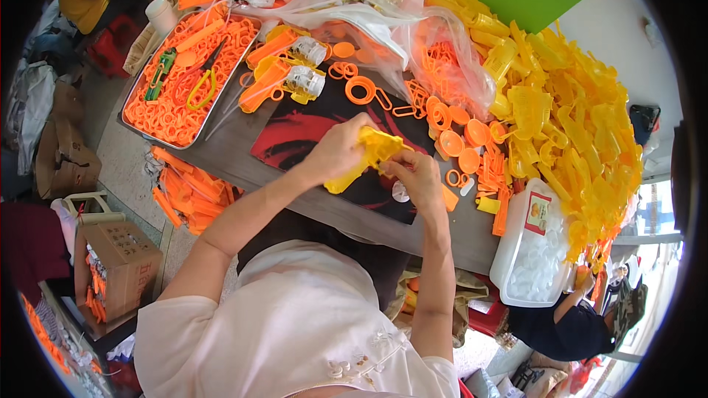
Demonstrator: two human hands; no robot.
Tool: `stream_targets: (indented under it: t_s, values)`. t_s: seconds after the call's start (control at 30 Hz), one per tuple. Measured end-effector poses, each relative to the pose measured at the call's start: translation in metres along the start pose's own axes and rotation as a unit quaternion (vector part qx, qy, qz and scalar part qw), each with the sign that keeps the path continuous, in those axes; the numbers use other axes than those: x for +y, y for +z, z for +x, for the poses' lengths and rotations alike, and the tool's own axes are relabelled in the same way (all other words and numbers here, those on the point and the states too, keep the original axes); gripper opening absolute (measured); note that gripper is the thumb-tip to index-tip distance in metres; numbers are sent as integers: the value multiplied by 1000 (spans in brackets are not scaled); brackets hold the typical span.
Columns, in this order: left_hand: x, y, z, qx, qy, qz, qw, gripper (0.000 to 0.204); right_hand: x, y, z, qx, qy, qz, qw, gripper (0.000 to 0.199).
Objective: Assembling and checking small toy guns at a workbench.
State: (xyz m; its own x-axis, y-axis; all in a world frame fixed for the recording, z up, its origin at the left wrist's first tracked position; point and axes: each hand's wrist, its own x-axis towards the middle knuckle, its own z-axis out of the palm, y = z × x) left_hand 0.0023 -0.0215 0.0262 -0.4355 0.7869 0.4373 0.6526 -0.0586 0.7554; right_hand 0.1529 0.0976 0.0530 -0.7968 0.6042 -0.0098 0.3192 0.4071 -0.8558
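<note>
You are working at the grey table (295, 191), with the black and red mat (310, 133) as your landmark. Beyond the mat to the right, a big heap of yellow parts (568, 125) is spilling across; to the mat's left a metal tray (181, 96) is holding orange rings.

Over the mat's near edge you are holding the yellow toy pistol (369, 156). Your left hand (335, 151) is wrapping closed round its body, the grip poking out below your palm. Your right hand (417, 177) is pinching shut at the pistol's right end (what sits between those fingertips is too small to tell).

Keeping the left hand steady while the right fingertips are pressing squarely would probably be seating any small piece cleanly; twisting could be risking a crooked fit.
</note>
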Motion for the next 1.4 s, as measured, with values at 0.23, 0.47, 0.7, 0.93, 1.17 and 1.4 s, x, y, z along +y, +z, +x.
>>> stream_targets:
  t_s: [0.23, 0.47, 0.7, 0.93, 1.17, 1.4]
  values:
    - [3, -8, -11, 54, -20, 220, 974, 39, -18, 10, 18, -68, -21, -260, 963, 24]
    - [-1, 16, -32, 42, 35, 181, 982, 10, -23, 4, 30, -88, -11, -238, 967, 28]
    - [5, 21, -29, 69, 8, 157, 985, 13, -35, -39, 6, -91, 42, -38, 994, 32]
    - [11, 39, -24, 95, 30, 246, 964, 15, 22, -80, -33, 44, -80, -309, 947, 40]
    - [27, 22, -4, 19, 127, 152, 980, 33, 56, -74, -37, 51, -110, -399, 909, 53]
    - [37, 40, 16, -242, 142, 257, 925, 49, 34, -90, -46, 9, -83, -338, 937, 42]
